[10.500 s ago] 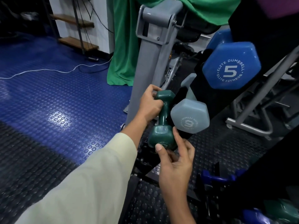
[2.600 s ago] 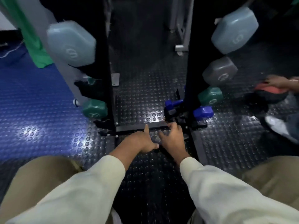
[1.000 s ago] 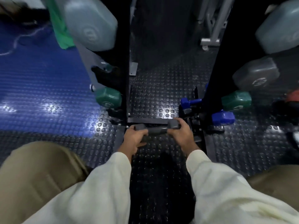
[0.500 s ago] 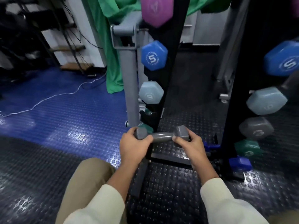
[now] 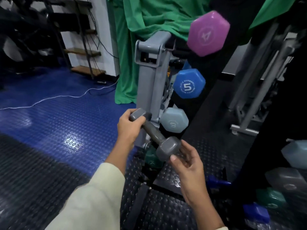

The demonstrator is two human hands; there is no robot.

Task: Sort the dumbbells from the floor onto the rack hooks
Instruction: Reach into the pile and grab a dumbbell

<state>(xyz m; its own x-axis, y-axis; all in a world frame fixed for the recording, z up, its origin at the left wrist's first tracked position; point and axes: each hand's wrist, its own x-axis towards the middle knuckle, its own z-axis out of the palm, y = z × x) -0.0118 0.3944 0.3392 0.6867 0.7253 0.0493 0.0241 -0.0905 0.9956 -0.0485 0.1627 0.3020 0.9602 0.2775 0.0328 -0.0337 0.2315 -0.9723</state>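
A dark grey dumbbell (image 5: pixel 155 135) is held tilted in the air in front of the black rack (image 5: pixel 211 90). My left hand (image 5: pixel 129 128) grips its upper far head. My right hand (image 5: pixel 187 161) cups the lower near head, thumb against it. On the rack's left post hang a purple dumbbell (image 5: pixel 207 33), a blue dumbbell (image 5: pixel 188 83) marked 5 and a pale grey-blue dumbbell (image 5: pixel 173 120). A green dumbbell (image 5: pixel 152 159) sits just below the held one, partly hidden by it.
A grey machine post (image 5: pixel 151 77) stands just left of the rack, with green cloth (image 5: pixel 149 19) behind. More dumbbells (image 5: pixel 285 180) hang at the lower right. A white cable (image 5: pixel 49 100) crosses the blue studded floor.
The grey dumbbell has risen from floor level and turned from level to tilted, its far head now up by the pale grey-blue dumbbell. The view has lifted and swung left.
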